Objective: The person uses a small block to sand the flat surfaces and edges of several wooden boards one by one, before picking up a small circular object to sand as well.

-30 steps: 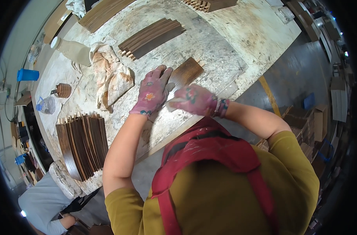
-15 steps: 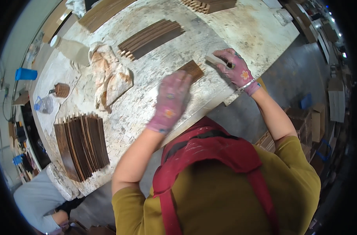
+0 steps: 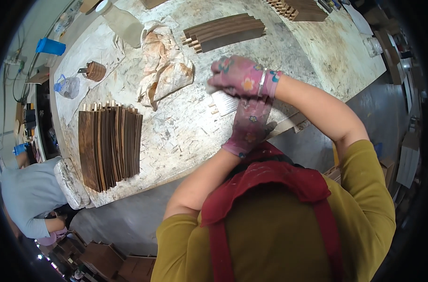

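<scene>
My right hand (image 3: 240, 76), in a pink flowered glove, is closed around a grey flat block (image 3: 211, 87), mostly hidden and blurred. It crosses above my left hand (image 3: 251, 121), gloved alike, near the table's front edge. Beneath them lies a wooden slat (image 3: 225, 104) with small pegs at its left end; its visible face looks pale with fine lines. My left hand grips the slat's right part, with its fingers largely covered by my right hand. Beyond them rests a stack of dark brown slats (image 3: 225, 33) with pegs. Another row of upright brown slats (image 3: 109, 146) stands at the left.
On the stained white table (image 3: 176, 141) lie a crumpled, stained cloth (image 3: 164, 66), a cloudy bottle (image 3: 122, 23), a small brown pot (image 3: 95, 71) and a clear blue-topped container (image 3: 68, 87). More slats (image 3: 301, 10) are at the far right. A person in grey (image 3: 31, 192) is at lower left.
My right hand has moved left with the grey block, over my left wrist area. My left hand has shifted right and nearer. The view has turned, showing the slat's pale face instead of brown.
</scene>
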Motion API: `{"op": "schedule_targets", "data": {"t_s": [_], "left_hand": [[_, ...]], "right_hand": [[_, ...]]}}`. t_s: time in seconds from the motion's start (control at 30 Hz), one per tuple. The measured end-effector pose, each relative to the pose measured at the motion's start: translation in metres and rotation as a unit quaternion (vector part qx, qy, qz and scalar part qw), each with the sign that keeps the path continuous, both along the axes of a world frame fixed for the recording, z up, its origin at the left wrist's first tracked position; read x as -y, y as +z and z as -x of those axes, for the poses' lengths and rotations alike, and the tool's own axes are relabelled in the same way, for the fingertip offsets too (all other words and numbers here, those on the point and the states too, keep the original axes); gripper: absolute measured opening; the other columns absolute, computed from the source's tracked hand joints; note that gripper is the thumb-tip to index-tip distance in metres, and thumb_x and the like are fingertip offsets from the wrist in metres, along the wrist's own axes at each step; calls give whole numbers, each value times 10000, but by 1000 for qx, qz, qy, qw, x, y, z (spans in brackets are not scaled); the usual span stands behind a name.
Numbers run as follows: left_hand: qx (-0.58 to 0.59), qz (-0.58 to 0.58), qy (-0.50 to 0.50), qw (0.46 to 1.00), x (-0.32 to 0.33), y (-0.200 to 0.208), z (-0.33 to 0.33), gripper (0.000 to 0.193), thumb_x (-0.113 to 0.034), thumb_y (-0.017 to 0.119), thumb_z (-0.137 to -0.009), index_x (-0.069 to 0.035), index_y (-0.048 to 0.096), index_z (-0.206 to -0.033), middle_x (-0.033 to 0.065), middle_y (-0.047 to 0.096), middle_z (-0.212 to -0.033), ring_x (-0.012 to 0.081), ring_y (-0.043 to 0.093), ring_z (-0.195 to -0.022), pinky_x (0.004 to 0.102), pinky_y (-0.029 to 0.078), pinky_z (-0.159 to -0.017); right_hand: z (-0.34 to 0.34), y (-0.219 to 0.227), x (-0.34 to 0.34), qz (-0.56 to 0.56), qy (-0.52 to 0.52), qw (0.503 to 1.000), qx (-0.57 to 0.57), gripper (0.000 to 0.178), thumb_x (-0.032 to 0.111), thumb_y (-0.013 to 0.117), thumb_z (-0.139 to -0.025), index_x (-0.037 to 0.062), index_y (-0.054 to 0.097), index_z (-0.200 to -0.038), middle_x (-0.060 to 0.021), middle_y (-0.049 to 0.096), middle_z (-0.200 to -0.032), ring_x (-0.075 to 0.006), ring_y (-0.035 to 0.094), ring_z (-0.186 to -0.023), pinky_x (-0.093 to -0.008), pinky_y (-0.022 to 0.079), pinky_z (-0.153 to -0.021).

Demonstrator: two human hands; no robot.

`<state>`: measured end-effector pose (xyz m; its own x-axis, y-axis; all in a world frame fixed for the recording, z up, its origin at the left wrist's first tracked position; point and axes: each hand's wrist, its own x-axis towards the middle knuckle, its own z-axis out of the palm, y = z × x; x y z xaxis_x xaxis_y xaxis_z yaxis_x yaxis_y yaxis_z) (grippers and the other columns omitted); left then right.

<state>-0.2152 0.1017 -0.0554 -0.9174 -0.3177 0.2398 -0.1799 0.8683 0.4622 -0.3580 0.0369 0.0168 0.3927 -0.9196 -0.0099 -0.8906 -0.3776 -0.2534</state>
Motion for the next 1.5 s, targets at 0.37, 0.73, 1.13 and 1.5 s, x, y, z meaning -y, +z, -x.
{"op": "schedule_targets", "data": {"t_s": [0.37,0.73,1.13,1.5], "left_hand": [[66,21,89,994,71,2,-62,778,-424,698,-873,-16,413,-1471,240,426,-1477,422,345,-1412,571,196,-1174],[101,6,67,993,76,50,-38,694,-316,722,-845,-84,468,-1448,220,464,-1416,430,377,-1371,559,247,-1155],[-19,-1,52,998,56,54,-40,666,-7,708,-761,-100,547,-1400,161,602,-1018,336,605,-935,403,515,-806],[92,95,26,991,94,69,-14,625,-230,715,-822,-84,509,-1394,172,511,-1382,360,440,-1341,496,342,-1113]], "right_hand": [[-33,-50,-42,90,-194,877,431,407,286,729,-893,108,649,-1250,-98,642,-1191,-229,626,-1103,-349,511,-971],[84,-60,-99,213,-429,563,674,531,245,759,-888,-35,575,-1301,-117,673,-1168,-170,644,-1027,-275,516,-923],[-13,12,-77,96,-297,592,743,565,413,691,-909,-16,599,-1265,-145,666,-1203,-224,652,-1059,-322,523,-944],[72,-56,-151,169,-385,376,826,465,206,619,-987,4,474,-1380,-131,573,-1291,-246,586,-1160,-396,506,-1016]]}}
